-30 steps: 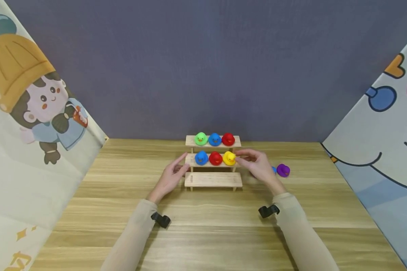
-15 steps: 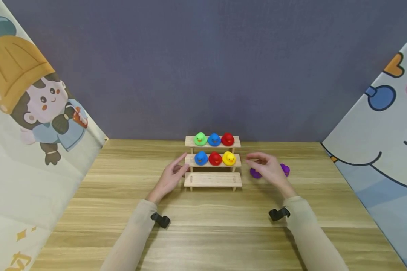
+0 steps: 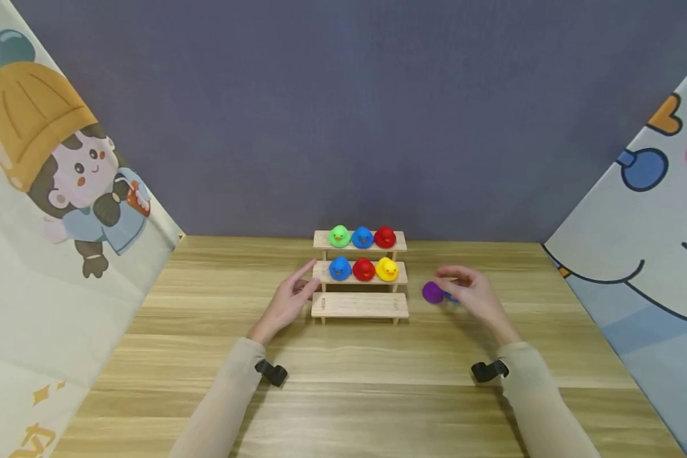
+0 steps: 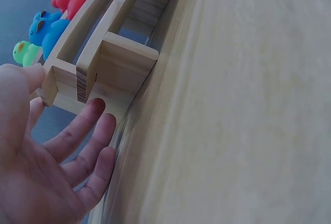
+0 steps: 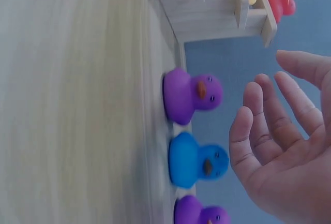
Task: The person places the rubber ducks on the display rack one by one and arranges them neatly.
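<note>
A three-tier wooden stand (image 3: 359, 305) holds toy ducks. Green (image 3: 339, 236), blue (image 3: 362, 238) and red (image 3: 385, 237) ducks line its top tier. Along the middle tier sit a blue duck (image 3: 340, 268), a red duck (image 3: 363, 270) and a yellow duck (image 3: 387, 269). My left hand (image 3: 284, 305) rests at the stand's left end, fingers loosely extended, thumb against the wood. Right of the stand, my right hand (image 3: 474, 298) hovers over loose ducks, fingers relaxed and holding nothing. Beneath it stand a purple duck (image 5: 178, 97), a blue duck (image 5: 182, 160) and another purple duck (image 5: 187, 212), hidden in the head view.
The wood-grain table (image 3: 360, 407) spreads in front of the stand. A dark fabric panel (image 3: 343, 127) rises behind it. Printed cartoon panels flank the table on the left (image 3: 11, 286) and right (image 3: 658, 254).
My right hand has left the yellow duck on the middle tier and moved right over the loose ducks. My left hand has stayed at the stand's left end.
</note>
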`<state>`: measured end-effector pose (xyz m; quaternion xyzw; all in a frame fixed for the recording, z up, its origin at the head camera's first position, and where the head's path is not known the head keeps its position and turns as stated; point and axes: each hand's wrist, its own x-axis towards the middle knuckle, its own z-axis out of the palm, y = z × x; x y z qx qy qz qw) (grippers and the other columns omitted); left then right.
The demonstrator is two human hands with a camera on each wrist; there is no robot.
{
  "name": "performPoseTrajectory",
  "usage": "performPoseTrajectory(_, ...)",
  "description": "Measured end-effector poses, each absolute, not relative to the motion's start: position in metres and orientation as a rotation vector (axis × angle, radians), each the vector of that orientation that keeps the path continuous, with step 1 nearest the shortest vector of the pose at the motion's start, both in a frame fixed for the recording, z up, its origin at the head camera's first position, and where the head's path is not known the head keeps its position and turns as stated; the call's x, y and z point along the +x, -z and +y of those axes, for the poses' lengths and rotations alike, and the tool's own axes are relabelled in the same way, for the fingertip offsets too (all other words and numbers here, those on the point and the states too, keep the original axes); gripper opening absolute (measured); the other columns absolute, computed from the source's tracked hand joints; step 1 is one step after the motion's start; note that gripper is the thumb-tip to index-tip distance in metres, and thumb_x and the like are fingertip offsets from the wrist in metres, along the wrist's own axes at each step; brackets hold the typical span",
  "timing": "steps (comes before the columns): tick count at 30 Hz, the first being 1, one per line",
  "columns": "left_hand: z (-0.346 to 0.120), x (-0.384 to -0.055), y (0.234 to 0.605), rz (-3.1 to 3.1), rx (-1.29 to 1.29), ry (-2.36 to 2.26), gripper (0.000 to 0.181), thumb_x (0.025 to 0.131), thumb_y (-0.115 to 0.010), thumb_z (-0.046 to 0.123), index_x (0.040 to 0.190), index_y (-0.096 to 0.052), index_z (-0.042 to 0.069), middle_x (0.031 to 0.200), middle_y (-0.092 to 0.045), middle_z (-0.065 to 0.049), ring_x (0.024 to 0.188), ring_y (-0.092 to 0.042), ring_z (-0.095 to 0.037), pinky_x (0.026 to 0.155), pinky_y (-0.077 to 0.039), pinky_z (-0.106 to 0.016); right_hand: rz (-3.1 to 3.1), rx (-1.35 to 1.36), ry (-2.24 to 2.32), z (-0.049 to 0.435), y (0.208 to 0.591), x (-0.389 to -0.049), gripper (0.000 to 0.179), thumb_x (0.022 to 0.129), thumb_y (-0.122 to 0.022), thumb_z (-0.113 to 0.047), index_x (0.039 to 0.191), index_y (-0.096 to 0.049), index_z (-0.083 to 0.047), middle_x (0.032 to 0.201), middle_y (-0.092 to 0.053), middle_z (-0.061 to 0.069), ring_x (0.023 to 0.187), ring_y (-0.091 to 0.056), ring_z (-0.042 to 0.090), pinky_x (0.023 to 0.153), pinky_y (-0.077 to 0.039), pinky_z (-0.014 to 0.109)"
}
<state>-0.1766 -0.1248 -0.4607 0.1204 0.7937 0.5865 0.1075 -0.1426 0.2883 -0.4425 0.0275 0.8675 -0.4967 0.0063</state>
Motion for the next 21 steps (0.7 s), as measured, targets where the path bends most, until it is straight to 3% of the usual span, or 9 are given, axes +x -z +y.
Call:
performPoseTrajectory(6,-0.127,-0.175,0.458,2.339,0.355,-1.719,0.058,0.113,-0.055,0.025,0.167,-0.036,0.018,0.131,-0.071,-0.027,0.105,-0.071,-0.036,0.098,-0.058,-0.057,2.750,0.087,1.540,0.305,0.447,-0.136,0.046,0.103,-0.073,-0.027,0.138,-0.066,0.001,0.131,-0.074,0.018,0.092,-0.066,-0.004,0.076,-0.057,0.020)
performPoseTrajectory(9,-0.126,-0.175,0.456,2.340,0.357,-1.711,0.058,0.113,-0.055,0.026,0.167,-0.036,0.018,0.130,-0.072,-0.027,0.104,-0.071,-0.036,0.098,-0.059,-0.056,2.745,0.115,1.539,0.315,0.448,-0.132,0.049,0.104,-0.072,-0.031,0.140,-0.066,0.001,0.120,-0.078,-0.003,0.092,-0.065,-0.006,0.078,-0.059,0.021)
performPoseTrajectory(13,-0.124,-0.178,0.459,2.332,0.360,-1.706,0.058,0.113,-0.055,0.025,0.167,-0.036,0.019,0.130,-0.071,-0.029,0.106,-0.071,-0.039,0.099,-0.058,-0.058,2.738,0.149,1.568,0.327,0.450,-0.130,0.051,0.104,-0.072,-0.032,0.141,-0.064,0.002,0.109,-0.070,-0.028,0.092,-0.066,-0.006,0.078,-0.060,0.022)
performPoseTrajectory(21,-0.127,-0.193,0.492,2.358,0.341,-1.706,0.061,0.114,-0.053,0.031,0.169,-0.031,0.020,0.131,-0.072,-0.028,0.108,-0.071,-0.040,0.100,-0.058,-0.058,2.750,0.162,1.634,0.342,0.460,-0.129,0.048,0.103,-0.073,-0.023,0.139,-0.063,0.007,0.102,-0.069,-0.034,0.088,-0.067,-0.007,0.073,-0.060,0.022)
